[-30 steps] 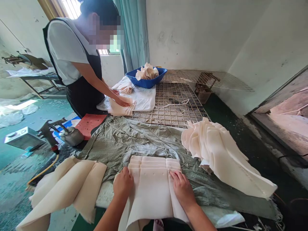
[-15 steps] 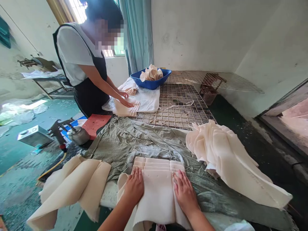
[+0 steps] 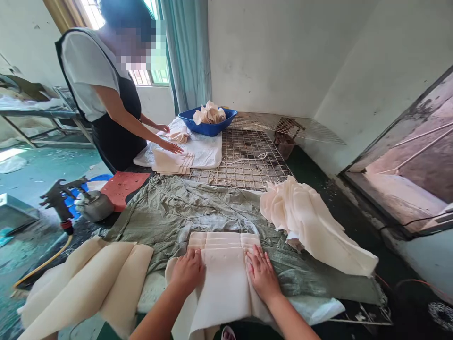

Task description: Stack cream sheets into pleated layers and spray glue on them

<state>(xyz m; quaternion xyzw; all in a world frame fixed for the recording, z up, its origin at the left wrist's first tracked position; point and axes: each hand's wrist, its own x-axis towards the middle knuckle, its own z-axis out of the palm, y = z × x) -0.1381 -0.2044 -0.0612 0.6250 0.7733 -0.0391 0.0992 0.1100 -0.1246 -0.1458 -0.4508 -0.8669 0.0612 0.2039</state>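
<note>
A staggered stack of cream, felt-like sheets [image 3: 226,283] lies in front of me, its far edges stepped one behind another. My left hand [image 3: 189,270] presses on the left side of the stack, its fingers somewhat bent at the far end. On the right side rests my right hand [image 3: 262,273], palm down with fingers stretched out over the sheets. Neither hand is wrapped round anything. The near end of the top sheet droops over the table edge towards me.
Beneath the stack spreads a wrinkled grey-green cloth [image 3: 159,212]. More cream sheets lie left [image 3: 81,283] and in a fanned pile right [image 3: 304,222]. A spray gun [image 3: 94,205] stands at left. Beyond are a wire rack [image 3: 244,148], a blue basin [image 3: 208,128] and a co-worker [image 3: 116,108] handling similar sheets.
The view has swung to the right, so the scene sits further left. My left fingers look more bent; my right hand stays on the stack. The co-worker's hands have moved apart and lifted slightly.
</note>
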